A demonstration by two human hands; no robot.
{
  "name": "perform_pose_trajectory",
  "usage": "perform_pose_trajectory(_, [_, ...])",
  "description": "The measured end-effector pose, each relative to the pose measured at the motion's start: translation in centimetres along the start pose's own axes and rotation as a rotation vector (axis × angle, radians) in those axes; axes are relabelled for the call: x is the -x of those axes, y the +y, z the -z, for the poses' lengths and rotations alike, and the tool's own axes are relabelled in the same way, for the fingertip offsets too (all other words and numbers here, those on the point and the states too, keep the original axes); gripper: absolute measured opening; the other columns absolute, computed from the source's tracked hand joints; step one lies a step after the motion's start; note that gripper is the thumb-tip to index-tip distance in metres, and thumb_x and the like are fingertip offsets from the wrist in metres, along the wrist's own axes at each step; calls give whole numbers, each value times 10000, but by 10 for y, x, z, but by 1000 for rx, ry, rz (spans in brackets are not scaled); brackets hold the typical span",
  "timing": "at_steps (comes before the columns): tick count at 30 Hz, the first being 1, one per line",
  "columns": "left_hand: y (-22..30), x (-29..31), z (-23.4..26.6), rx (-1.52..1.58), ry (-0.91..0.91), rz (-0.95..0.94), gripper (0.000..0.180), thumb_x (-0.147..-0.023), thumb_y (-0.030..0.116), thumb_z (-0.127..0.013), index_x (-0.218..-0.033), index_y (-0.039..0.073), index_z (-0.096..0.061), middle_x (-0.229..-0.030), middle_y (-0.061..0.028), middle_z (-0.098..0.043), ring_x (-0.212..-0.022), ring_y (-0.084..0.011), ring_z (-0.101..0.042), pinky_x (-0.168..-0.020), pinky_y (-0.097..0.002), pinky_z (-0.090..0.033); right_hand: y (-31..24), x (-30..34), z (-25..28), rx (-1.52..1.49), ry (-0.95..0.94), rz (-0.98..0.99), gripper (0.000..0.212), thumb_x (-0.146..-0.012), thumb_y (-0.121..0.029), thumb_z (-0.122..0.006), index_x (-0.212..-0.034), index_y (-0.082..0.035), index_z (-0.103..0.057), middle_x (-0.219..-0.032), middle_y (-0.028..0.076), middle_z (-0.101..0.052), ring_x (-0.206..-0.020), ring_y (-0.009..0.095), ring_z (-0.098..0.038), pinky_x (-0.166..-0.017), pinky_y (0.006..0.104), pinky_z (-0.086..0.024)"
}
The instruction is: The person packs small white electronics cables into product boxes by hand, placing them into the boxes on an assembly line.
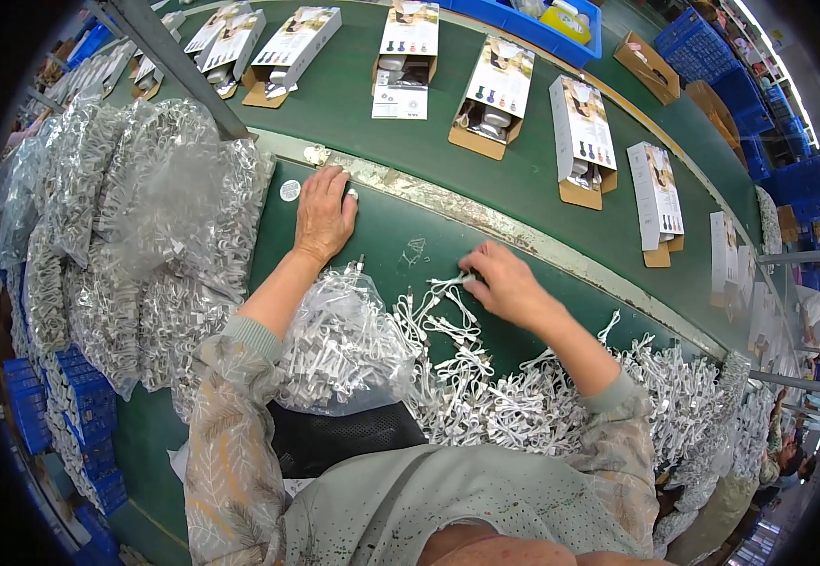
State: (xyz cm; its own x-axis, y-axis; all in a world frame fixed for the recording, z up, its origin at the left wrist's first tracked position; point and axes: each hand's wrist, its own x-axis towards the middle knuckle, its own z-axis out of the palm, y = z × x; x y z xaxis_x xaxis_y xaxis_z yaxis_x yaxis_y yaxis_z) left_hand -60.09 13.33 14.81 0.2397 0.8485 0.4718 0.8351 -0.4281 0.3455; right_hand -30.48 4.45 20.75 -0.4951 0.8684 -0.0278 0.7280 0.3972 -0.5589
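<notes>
My left hand (323,215) rests palm down on the green table by the metal rail, fingers stretched out, with nothing held. A small white cap covers the tip of its thumb. My right hand (509,286) pinches the end of a white cable (444,282) between thumb and fingertips. Below it spreads a big heap of bundled white cables (495,406) along the table's near side. Close to my left forearm lies a clear plastic bag (339,349) full of the same cables. Between my hands there is a small patch of thin clear scraps (416,251).
Beyond the rail (429,196), a green conveyor (334,118) carries several open white cartons (495,90). Bagged cables (160,217) are piled high at left, near a metal post (184,66). A blue bin (533,26) sits at the far side. Other people (816,316) are at far right.
</notes>
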Motion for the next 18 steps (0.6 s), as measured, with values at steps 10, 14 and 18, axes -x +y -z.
perform_pose_trajectory(10, [-13, 19, 7, -14, -9, 15, 343, -762, 86, -573, -1093, 4, -536, -1164, -166, -537, -1135, -334, -479, -1001, -433, -353, 29, -120, -9, -982, 330, -542, 205, -816, -181, -659, -788, 20, -628, -644, 44, -596, -540, 100, -560, -512, 238, -475])
perform_pose_trajectory(14, [-8, 22, 3, 8, -26, 11, 347, -767, 87, -570, -1098, -12, -534, -1176, -167, -534, -1160, -330, -472, -1011, -439, -343, 61, -198, -3, -871, 573, -605, 207, -767, -160, -684, -710, 33, -635, -656, 83, -630, -549, 131, -601, -513, 250, -487])
perform_pose_trajectory(18, [-1, 9, 3, 21, -22, 3, 350, -768, 87, -570, -1102, -14, -534, -1177, -167, -534, -1162, -328, -471, -1014, -438, -340, 79, -211, 13, -163, 768, -427, 393, -770, -243, -676, -1002, 64, -599, -904, 230, -646, -841, 342, -632, -776, 411, -488])
